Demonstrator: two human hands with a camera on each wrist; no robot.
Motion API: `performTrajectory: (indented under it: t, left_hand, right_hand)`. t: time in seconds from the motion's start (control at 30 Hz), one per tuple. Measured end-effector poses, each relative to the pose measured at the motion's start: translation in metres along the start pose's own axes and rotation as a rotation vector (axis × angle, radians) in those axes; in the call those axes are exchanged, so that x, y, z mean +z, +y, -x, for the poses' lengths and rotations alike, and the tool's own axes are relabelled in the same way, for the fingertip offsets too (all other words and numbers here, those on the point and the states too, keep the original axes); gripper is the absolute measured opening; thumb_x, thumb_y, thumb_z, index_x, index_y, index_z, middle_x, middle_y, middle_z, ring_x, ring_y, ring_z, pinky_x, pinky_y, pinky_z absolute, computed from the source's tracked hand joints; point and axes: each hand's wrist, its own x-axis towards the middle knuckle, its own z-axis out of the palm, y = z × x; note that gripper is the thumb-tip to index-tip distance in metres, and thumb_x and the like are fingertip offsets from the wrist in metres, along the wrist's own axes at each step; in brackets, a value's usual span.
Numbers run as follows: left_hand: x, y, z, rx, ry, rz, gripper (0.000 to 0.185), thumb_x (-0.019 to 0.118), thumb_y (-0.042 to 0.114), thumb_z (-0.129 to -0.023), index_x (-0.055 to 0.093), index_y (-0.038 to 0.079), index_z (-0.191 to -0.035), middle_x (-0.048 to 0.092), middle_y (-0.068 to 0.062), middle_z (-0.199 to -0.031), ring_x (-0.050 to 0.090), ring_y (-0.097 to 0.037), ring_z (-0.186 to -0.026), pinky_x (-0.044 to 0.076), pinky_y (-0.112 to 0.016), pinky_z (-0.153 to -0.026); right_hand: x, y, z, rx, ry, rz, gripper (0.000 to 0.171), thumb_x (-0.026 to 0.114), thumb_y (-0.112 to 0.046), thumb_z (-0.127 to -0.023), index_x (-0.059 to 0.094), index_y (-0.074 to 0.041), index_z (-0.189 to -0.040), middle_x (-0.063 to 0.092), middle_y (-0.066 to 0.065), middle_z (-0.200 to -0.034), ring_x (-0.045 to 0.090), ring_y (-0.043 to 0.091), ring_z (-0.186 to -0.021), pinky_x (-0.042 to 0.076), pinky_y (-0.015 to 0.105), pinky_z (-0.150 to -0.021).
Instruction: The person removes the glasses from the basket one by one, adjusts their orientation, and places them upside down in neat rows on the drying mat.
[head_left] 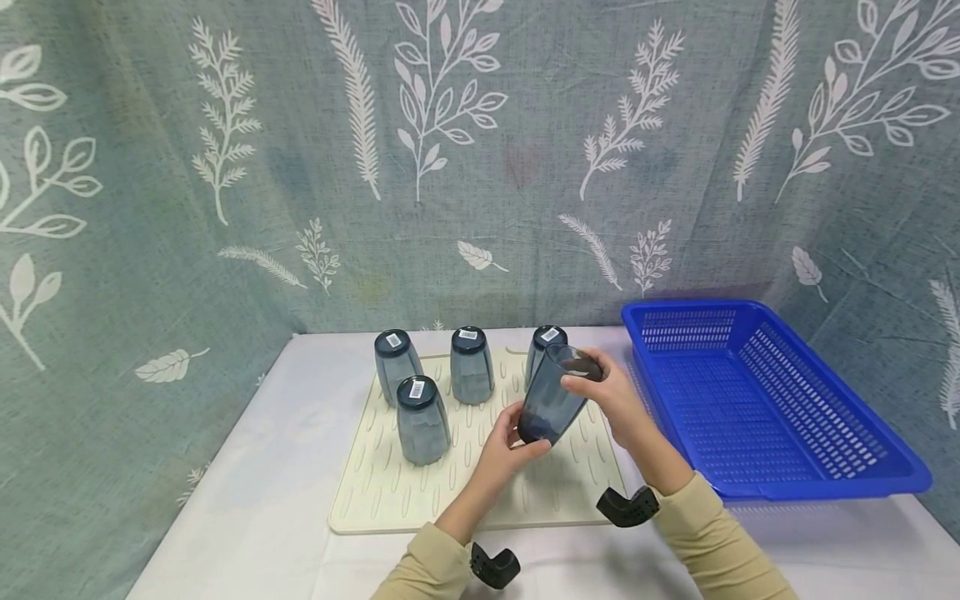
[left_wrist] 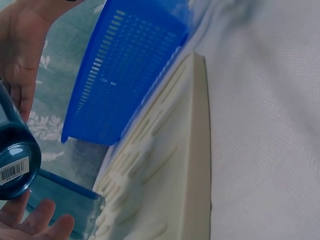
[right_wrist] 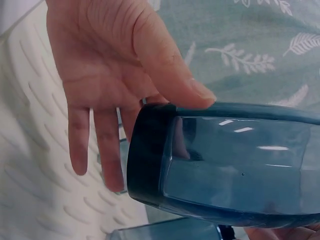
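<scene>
Over the cream mat [head_left: 390,492] we see one dark blue-grey cup [head_left: 552,397] up in the air, tipped on its side, between 2 hands. Our left hand [head_left: 504,450] is under the low end, w/ the thumb curled on the rim. Our right hand [head_left: 609,392] is on the high end, w/ the thumb pressed on the thick dark base & the other fingers [right_wrist: 95,145] mostly straight behind it. So both hands are close together & both hold that same cup.

In the right wrist view the cup [right_wrist: 225,165] fills most of the pic & we see through its wall. In the left wrist view a cup end w/ a white sticker [left_wrist: 13,170] shows at the left edge. It has black barcode lines & tiny numbers, too small to read.

On the mat stand 4 more cups, all upside down: back left [head_left: 395,363], back middle [head_left: 472,364], back right [head_left: 545,346] partly hid by the held cup, & one in front [head_left: 422,419]. Each has a white barcode sticker on top. We can't read them. That makes 5 cups in all.

Just beside the mat, on the right, sits 1 blue basket [head_left: 825,450] w/ little slots in its walls. Mat & basket rest on a white table [head_left: 247,500]. Behind is a grey-green cloth [head_left: 150,208] w/ white leaf prints.
</scene>
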Motion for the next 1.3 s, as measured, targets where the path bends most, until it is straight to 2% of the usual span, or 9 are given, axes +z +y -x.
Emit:
performTrajectory:
  t: [0.27, 0.53, 0.73, 0.83, 0.93, 1.03, 1.13, 1.3]
  left_hand:
    - [0.003, -0.002, -0.001, 0.012, 0.027, 0.014, 0.08, 0.069, 0.033, -0.08, 0.026, 0.004, -0.142, 0.035, -0.016, -0.142, 0.035, -0.029, -0.129, 0.032, -0.043, -0.106]
    - [0.005, -0.002, -0.003, 0.016, 0.041, 0.067, 0.077, 0.068, 0.028, -0.08, 0.027, 0.004, -0.141, 0.038, -0.016, -0.138, 0.041, -0.026, -0.124, 0.04, -0.034, -0.099]
    - [0.005, 0.002, -0.003, 0.006, 0.07, 0.123, 0.072, 0.07, 0.018, -0.078, 0.033, 0.004, -0.138, 0.044, -0.014, -0.13, 0.047, -0.017, -0.111, 0.044, -0.023, -0.09]
    - [0.003, 0.005, -0.004, 0.018, 0.077, 0.128, 0.071, 0.071, 0.015, -0.078, 0.034, 0.004, -0.137, 0.045, -0.014, -0.13, 0.047, -0.017, -0.112, 0.043, -0.023, -0.091]
    - [-0.001, 0.008, -0.005, 0.029, 0.086, 0.103, 0.07, 0.071, 0.015, -0.077, 0.036, 0.004, -0.136, 0.045, -0.014, -0.131, 0.046, -0.019, -0.116, 0.042, -0.027, -0.096]
    - [-0.004, 0.009, -0.005, 0.036, 0.094, 0.077, 0.07, 0.072, 0.014, -0.076, 0.036, 0.004, -0.136, 0.044, -0.015, -0.134, 0.043, -0.023, -0.121, 0.038, -0.033, -0.101]
    - [-0.007, 0.011, -0.006, 0.038, 0.099, 0.066, 0.072, 0.072, 0.014, -0.076, 0.036, 0.004, -0.137, 0.042, -0.015, -0.136, 0.041, -0.024, -0.123, 0.035, -0.038, -0.104]
    - [-0.012, 0.013, -0.008, 0.023, 0.103, 0.056, 0.073, 0.073, 0.015, -0.075, 0.036, 0.004, -0.137, 0.043, -0.014, -0.135, 0.042, -0.023, -0.122, 0.035, -0.037, -0.105]
  right_hand:
    - [0.003, 0.002, 0.0, 0.018, -0.002, -0.05, 0.064, 0.059, -0.015, -0.08, 0.031, 0.003, -0.135, 0.041, 0.024, -0.13, 0.038, 0.029, -0.119, 0.028, 0.04, -0.103]
    - [0.005, 0.002, 0.002, -0.013, 0.009, -0.075, 0.063, 0.057, -0.016, -0.08, 0.032, 0.003, -0.134, 0.041, 0.024, -0.128, 0.038, 0.028, -0.117, 0.027, 0.04, -0.103]
    - [0.004, 0.005, 0.001, -0.032, 0.006, -0.078, 0.061, 0.056, -0.017, -0.08, 0.035, 0.003, -0.133, 0.046, 0.016, -0.12, 0.046, 0.017, -0.105, 0.034, 0.037, -0.097]
    - [0.002, 0.006, 0.0, -0.05, -0.012, -0.095, 0.061, 0.056, -0.018, -0.08, 0.034, 0.005, -0.133, 0.05, 0.008, -0.111, 0.05, 0.011, -0.095, 0.038, 0.033, -0.092]
    - [0.0, 0.005, -0.001, -0.054, -0.044, -0.095, 0.061, 0.056, -0.019, -0.082, 0.033, 0.004, -0.133, 0.05, 0.004, -0.108, 0.051, 0.008, -0.093, 0.039, 0.03, -0.091]
    - [-0.003, 0.004, -0.002, -0.046, -0.081, -0.062, 0.061, 0.057, -0.021, -0.083, 0.032, 0.002, -0.134, 0.049, 0.007, -0.115, 0.05, 0.01, -0.099, 0.038, 0.032, -0.094]
    - [-0.005, 0.003, -0.002, -0.035, -0.116, -0.033, 0.063, 0.058, -0.025, -0.085, 0.031, 0.001, -0.136, 0.045, 0.015, -0.124, 0.045, 0.018, -0.109, 0.033, 0.038, -0.099]
    - [-0.009, 0.001, 0.0, -0.015, -0.156, -0.012, 0.072, 0.06, -0.031, -0.084, 0.026, 0.0, -0.14, 0.036, 0.023, -0.137, 0.033, 0.032, -0.127, 0.023, 0.049, -0.107]
